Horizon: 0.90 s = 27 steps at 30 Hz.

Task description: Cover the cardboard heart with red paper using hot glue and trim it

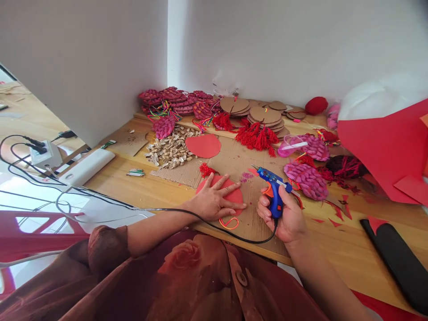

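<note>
- Pointing far-left over the cardboard sheet (230,155): one blue glue gun (275,198), nozzle foremost; barrel's long axis slants from upper left to lower right, handle downward, black cord (257,242) leaving its base.
- Right hand (286,217): fingers closed around the gun's handle, above the sheet's right side.
- Left hand (218,200): fingers spread, palm down, pressed on a red disc (236,193).
- Red disc: on the sheet's near part; red tassel (207,170) at its far edge, orange-yellow cord loop (230,226) at its near edge.
- Red cutout (203,146): on the sheet's far part.
- Peanut shells (172,151): heaped at the sheet's far-left corner.
</note>
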Available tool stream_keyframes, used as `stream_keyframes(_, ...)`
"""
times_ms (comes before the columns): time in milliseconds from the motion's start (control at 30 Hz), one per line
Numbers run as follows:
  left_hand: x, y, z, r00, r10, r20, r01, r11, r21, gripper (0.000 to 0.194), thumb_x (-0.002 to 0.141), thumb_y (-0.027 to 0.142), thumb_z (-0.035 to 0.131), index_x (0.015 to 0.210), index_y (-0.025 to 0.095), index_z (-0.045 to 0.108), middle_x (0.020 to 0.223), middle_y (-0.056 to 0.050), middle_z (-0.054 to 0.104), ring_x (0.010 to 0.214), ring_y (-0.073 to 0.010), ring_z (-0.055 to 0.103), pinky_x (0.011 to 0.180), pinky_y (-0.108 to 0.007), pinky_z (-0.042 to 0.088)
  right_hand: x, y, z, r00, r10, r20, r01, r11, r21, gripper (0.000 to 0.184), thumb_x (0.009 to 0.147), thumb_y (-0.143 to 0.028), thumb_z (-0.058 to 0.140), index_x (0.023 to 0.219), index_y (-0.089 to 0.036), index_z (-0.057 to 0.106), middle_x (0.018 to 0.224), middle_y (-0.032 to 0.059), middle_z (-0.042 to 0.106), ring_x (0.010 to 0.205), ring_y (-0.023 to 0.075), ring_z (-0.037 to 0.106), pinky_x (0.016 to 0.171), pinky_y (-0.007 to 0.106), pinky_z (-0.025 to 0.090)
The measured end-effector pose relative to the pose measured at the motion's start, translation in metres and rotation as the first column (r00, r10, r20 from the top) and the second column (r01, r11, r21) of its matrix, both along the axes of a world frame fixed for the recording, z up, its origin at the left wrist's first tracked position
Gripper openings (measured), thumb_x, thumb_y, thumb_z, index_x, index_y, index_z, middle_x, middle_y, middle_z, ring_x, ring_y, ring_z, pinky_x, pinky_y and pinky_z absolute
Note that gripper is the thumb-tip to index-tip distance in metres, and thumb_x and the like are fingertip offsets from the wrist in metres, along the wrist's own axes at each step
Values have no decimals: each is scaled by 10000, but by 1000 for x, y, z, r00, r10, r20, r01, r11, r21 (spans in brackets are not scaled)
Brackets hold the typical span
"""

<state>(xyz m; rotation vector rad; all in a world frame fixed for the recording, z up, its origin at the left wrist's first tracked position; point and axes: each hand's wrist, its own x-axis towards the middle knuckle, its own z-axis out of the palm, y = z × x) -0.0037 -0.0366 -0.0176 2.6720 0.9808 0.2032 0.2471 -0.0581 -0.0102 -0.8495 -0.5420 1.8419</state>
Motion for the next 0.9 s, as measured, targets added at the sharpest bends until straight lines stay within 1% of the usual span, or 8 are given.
stream_keyframes(100,-8,2,-4,991,-74,114,79,996,-43,303,969,449,616,1265,499,661,1571,33,470,1548,-404,203,1137,-798,-12,-1,0,-1,1000,-11,-4,11,1000,-3,358,909,-521,631,926,-171,702,659,1,580,476,94,491,441,203,384)
stream_keyframes(167,-11,3,-7,983,-63,175,76,995,-71,259,978,428,611,1219,468,698,1490,31,568,1537,-350,271,1173,-750,-17,-1,1,-2,1000,-17,-10,17,1000,-4,362,912,-520,629,928,-166,701,658,5,583,473,97,488,432,204,378)
stream_keyframes(267,-11,4,-8,985,-49,165,62,995,-77,309,983,461,591,1282,441,669,1530,14,524,1530,-348,289,1187,-725,-8,-1,1,-3,1000,-26,-13,26,1000,-2,365,918,-521,622,931,-164,698,654,5,583,466,100,481,423,206,374)
stream_keyframes(400,-5,4,-6,994,-78,74,82,996,-45,367,988,504,556,1351,482,604,1620,25,394,1546,-380,226,1170,-747,-32,0,1,-4,1000,-30,-7,30,1000,0,364,908,-520,642,944,-162,696,656,4,582,466,99,477,417,206,375)
stream_keyframes(600,0,7,0,991,-131,15,132,988,-78,363,988,447,572,1342,524,591,1662,46,303,1558,-423,129,1132,-801,-8,-1,2,-1,1000,-8,14,8,1000,-1,361,866,-519,704,939,-166,687,673,3,585,486,93,484,431,195,389)
stream_keyframes(667,-1,9,0,987,-152,60,156,985,-76,338,981,438,588,1309,513,624,1645,45,342,1559,-413,135,1135,-799,7,-1,2,0,1000,-1,30,1,1000,-13,354,864,-518,706,938,-173,685,684,0,580,500,90,480,438,191,391)
stream_keyframes(767,-5,9,-4,970,-161,184,171,984,-44,275,980,418,600,1238,440,695,1542,26,514,1556,-329,217,1194,-720,18,-3,0,6,998,15,61,-13,999,-40,345,877,-520,684,971,-188,692,701,0,573,516,95,476,438,195,388)
stream_keyframes(900,-12,-1,-4,945,-148,293,148,989,22,280,1005,424,555,1234,361,704,1435,-2,628,1541,-275,283,1225,-654,-79,-7,-2,23,992,68,105,-61,996,-70,332,873,-519,684,1019,-221,697,715,4,575,528,107,488,429,205,390)
